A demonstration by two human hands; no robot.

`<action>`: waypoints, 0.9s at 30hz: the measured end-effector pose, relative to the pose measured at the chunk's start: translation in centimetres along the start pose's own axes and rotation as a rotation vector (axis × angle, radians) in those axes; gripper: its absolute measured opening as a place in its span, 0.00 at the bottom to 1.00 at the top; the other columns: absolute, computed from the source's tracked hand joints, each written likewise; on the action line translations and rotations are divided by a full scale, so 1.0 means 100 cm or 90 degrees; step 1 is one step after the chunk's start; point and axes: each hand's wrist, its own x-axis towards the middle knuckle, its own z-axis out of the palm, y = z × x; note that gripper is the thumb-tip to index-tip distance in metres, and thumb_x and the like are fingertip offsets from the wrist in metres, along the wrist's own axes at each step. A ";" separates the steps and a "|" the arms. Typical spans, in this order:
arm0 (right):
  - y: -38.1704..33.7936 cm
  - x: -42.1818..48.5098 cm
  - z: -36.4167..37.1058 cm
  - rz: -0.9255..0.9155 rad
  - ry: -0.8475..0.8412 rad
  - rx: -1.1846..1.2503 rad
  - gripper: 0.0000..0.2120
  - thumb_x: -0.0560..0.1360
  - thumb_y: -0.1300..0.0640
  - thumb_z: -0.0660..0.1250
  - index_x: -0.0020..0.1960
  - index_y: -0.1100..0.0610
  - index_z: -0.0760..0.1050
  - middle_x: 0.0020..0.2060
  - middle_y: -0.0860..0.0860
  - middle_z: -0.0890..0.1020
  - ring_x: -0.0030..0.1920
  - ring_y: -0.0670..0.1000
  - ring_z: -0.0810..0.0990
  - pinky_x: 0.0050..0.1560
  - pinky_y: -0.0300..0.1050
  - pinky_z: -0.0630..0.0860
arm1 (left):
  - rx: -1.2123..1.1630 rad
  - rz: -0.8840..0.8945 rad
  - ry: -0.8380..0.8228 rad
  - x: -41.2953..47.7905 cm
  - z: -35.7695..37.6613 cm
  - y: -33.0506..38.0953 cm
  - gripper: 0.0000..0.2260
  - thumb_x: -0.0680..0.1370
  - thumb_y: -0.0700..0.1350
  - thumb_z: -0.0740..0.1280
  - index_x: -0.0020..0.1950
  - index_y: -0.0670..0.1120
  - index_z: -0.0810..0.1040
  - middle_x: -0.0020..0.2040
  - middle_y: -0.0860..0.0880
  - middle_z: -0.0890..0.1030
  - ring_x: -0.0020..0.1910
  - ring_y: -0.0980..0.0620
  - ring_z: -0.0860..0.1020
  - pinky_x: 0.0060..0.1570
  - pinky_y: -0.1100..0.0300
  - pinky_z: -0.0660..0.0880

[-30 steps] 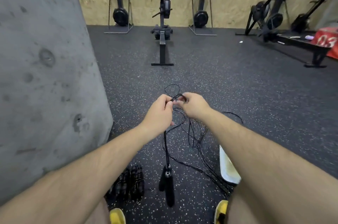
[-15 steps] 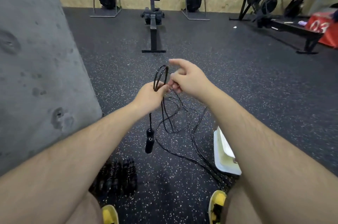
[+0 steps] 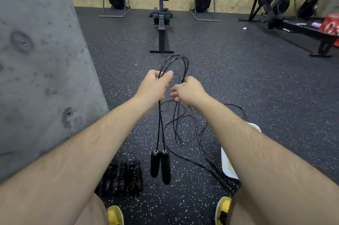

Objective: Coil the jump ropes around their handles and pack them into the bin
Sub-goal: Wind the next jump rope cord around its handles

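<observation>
Head view: left hand grips the jump rope with curled fingers; right hand pinches its loop.

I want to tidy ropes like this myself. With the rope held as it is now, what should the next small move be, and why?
Probably bring the right hand down to the two handles, so wrapping can start. They hang side by side below the left hand, which grips the jump rope already folded into a loop above both hands.
</observation>
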 end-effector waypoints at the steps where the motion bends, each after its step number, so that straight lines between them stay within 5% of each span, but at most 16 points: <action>1: 0.000 0.001 -0.001 -0.002 0.017 0.000 0.13 0.76 0.59 0.64 0.57 0.58 0.65 0.46 0.57 0.84 0.45 0.54 0.86 0.49 0.60 0.83 | -0.024 0.001 -0.002 0.002 -0.001 0.000 0.12 0.81 0.54 0.65 0.53 0.46 0.73 0.41 0.51 0.75 0.34 0.54 0.69 0.34 0.57 0.68; 4: -0.008 -0.008 -0.004 -0.054 -0.001 -0.040 0.14 0.70 0.59 0.65 0.55 0.56 0.70 0.42 0.51 0.85 0.44 0.50 0.85 0.46 0.56 0.84 | -0.021 0.018 0.025 0.005 0.001 0.003 0.11 0.85 0.44 0.58 0.55 0.40 0.78 0.40 0.52 0.76 0.32 0.56 0.70 0.33 0.58 0.69; 8: -0.008 -0.028 0.002 -0.123 -0.203 -0.138 0.10 0.71 0.58 0.72 0.50 0.61 0.77 0.40 0.53 0.84 0.37 0.48 0.77 0.40 0.47 0.77 | -0.103 0.024 0.039 0.002 0.007 0.013 0.11 0.86 0.41 0.59 0.54 0.44 0.81 0.39 0.51 0.75 0.32 0.56 0.74 0.36 0.60 0.76; 11: -0.003 -0.026 0.000 -0.175 -0.122 -0.145 0.12 0.77 0.56 0.72 0.36 0.58 0.77 0.24 0.41 0.77 0.25 0.40 0.72 0.32 0.38 0.70 | -0.171 0.034 0.025 0.000 0.008 0.015 0.09 0.85 0.41 0.61 0.56 0.41 0.80 0.41 0.49 0.78 0.39 0.52 0.77 0.44 0.56 0.79; 15: -0.018 -0.025 -0.007 -0.198 -0.014 0.014 0.15 0.79 0.57 0.69 0.35 0.61 0.76 0.29 0.50 0.81 0.26 0.44 0.77 0.31 0.37 0.75 | 0.038 0.065 -0.051 -0.007 -0.009 0.008 0.15 0.86 0.53 0.58 0.57 0.48 0.82 0.50 0.51 0.84 0.46 0.53 0.80 0.53 0.55 0.75; 18: -0.026 -0.020 -0.010 -0.180 0.033 0.139 0.16 0.80 0.58 0.68 0.42 0.73 0.76 0.35 0.55 0.84 0.27 0.47 0.76 0.32 0.40 0.75 | 0.122 -0.004 -0.216 -0.019 -0.019 -0.005 0.15 0.86 0.53 0.56 0.64 0.49 0.78 0.55 0.51 0.86 0.58 0.55 0.83 0.66 0.55 0.72; 21: -0.026 -0.018 -0.013 -0.172 0.026 0.163 0.16 0.81 0.58 0.67 0.41 0.70 0.76 0.41 0.56 0.87 0.27 0.48 0.74 0.31 0.41 0.75 | 0.138 0.024 -0.229 -0.023 -0.015 -0.010 0.08 0.86 0.43 0.59 0.57 0.45 0.78 0.50 0.48 0.87 0.55 0.49 0.85 0.60 0.51 0.78; 24: -0.024 -0.021 -0.014 -0.198 0.029 0.139 0.17 0.83 0.54 0.63 0.44 0.65 0.80 0.42 0.54 0.87 0.30 0.46 0.76 0.34 0.41 0.76 | 0.072 0.036 -0.128 -0.024 -0.011 0.002 0.07 0.84 0.38 0.62 0.53 0.41 0.80 0.42 0.44 0.85 0.44 0.46 0.85 0.40 0.59 0.81; 27: -0.017 -0.027 -0.020 -0.181 -0.029 0.001 0.11 0.81 0.57 0.62 0.53 0.58 0.83 0.39 0.48 0.83 0.38 0.45 0.77 0.40 0.42 0.75 | 0.051 0.076 -0.070 -0.020 -0.015 0.013 0.08 0.84 0.40 0.64 0.50 0.42 0.83 0.44 0.43 0.86 0.43 0.47 0.86 0.38 0.59 0.81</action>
